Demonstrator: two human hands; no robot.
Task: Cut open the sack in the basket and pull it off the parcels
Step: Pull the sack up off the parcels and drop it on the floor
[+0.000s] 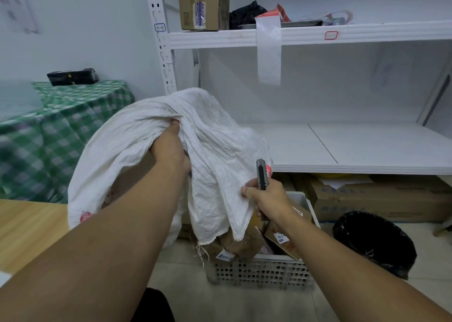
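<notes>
— Above the basket (264, 270), where does the sack (215, 150) stand?

— Lifted well up over it. The left hand (171, 148) has a bunch of the white cloth clenched high above the basket, and the sack hangs from that grip in long folds. Its frayed lower edge is open and dangles just over the basket's contents.

— So the cutting is done?

— It looks so, judging by that ragged open hem with loose threads. The parcels (244, 245), brown cartons with printed labels, already show in the basket below the hem.

— And the right hand (266, 199)?

— Over the basket's far side, its fingers are wrapped around a dark utility knife (261, 174) pointing upward, while the thumb and forefinger also pinch a fold of the sack. Whether the blade is out, I cannot tell.

— What is left?

— Clearing the sack fully away from the basket. Its lower part still drapes against the parcels, and something may remain inside the bulge on the left.
</notes>
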